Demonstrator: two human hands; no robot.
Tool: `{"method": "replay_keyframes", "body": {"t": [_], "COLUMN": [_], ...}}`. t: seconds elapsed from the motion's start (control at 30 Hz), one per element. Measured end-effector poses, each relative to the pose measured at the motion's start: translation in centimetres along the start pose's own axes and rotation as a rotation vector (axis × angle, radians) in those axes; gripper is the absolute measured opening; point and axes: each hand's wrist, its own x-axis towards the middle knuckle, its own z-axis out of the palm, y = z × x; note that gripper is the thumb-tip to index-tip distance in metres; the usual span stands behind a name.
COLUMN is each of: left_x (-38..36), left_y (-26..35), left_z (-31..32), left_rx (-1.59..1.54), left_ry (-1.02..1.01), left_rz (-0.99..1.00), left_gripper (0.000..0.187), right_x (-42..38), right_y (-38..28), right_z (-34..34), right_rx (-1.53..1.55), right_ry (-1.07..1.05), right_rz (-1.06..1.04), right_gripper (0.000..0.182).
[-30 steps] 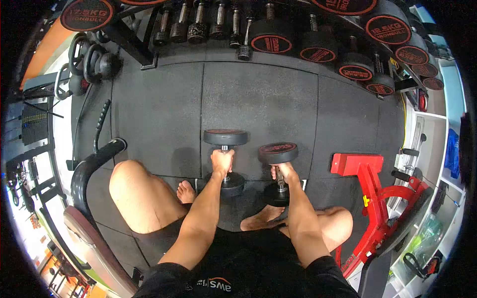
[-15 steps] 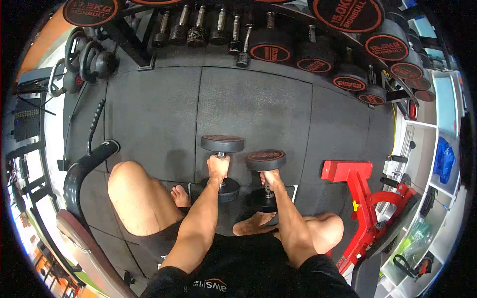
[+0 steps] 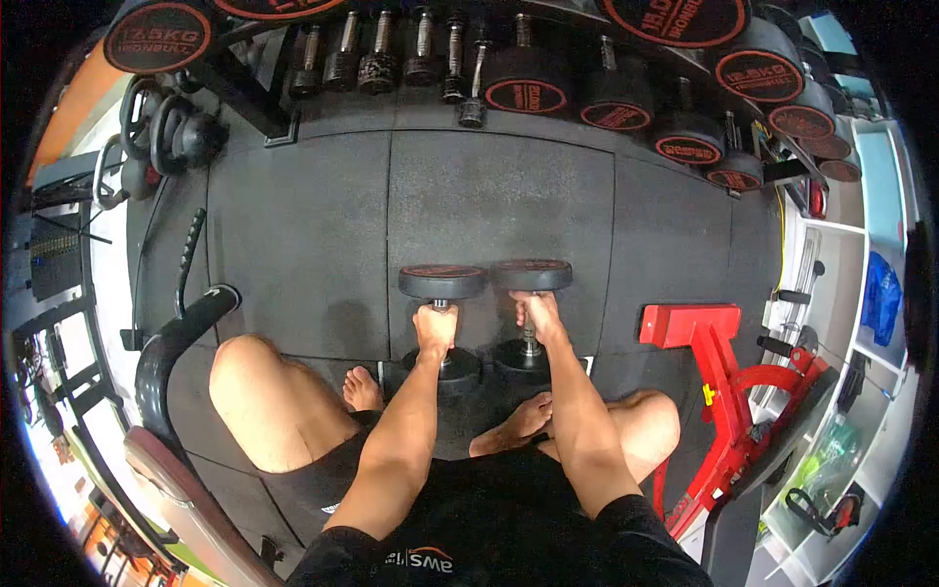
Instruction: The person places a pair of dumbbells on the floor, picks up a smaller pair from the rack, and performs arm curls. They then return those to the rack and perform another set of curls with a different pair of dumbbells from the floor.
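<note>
My left hand is wrapped round the handle of a black dumbbell, whose upper head has a dark red face. Beside it on the right, my right hand has its fingers curled round the metal handle of a second black dumbbell. The two upper heads lie side by side, nearly level, and seem to touch. Both lower heads show below the hands, between my bare feet. Whether the dumbbells rest on the floor is hard to tell.
Dark rubber mats cover the floor. Along the top runs a rack with several dumbbells. Kettlebells stand at upper left, a black curved bar at left. A red metal frame and white shelves are at right.
The right dumbbell's upper head has moved up in the view, level with the left one, and its lower head has shifted up too. The whole view has shifted slightly.
</note>
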Motion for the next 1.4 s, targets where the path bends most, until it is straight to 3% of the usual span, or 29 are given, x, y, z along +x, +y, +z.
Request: {"method": "replay_keyframes", "body": {"t": [0.3, 0.53, 0.7, 0.8, 1.07, 1.4], "left_x": [0.3, 1.4, 1.3, 1.3, 0.4, 0.6], "left_y": [-0.9, -2.2, -1.4, -1.4, -0.9, -1.2], "left_z": [0.6, 0.4, -1.2, -1.6, -0.9, -0.2], "left_rx": [-0.037, -0.213, -0.475, -0.4, -0.392, -0.429], "left_ry": [0.004, -0.124, -0.589, -0.611, -0.478, -0.415], "left_rz": [0.012, -0.057, -0.286, -0.205, -0.214, -0.207], "left_gripper": [0.03, 0.028, 0.037, 0.04, 0.037, 0.034], "right_x": [-0.8, 0.0, -0.4, -1.0, -0.3, 0.0], "right_y": [1.4, 2.1, 1.9, 1.4, 2.3, 2.7], "right_z": [-0.6, -0.3, 1.5, 1.8, 1.0, 1.3], "right_rx": [0.013, 0.029, -0.067, -0.127, -0.048, -0.191], "right_ry": [-0.02, 0.003, 0.219, 0.27, 0.198, 0.314], "right_rz": [0.138, 0.055, 0.023, -0.017, -0.015, -0.088], "right_gripper": [0.028, 0.03, 0.042, 0.048, 0.027, 0.031]}}
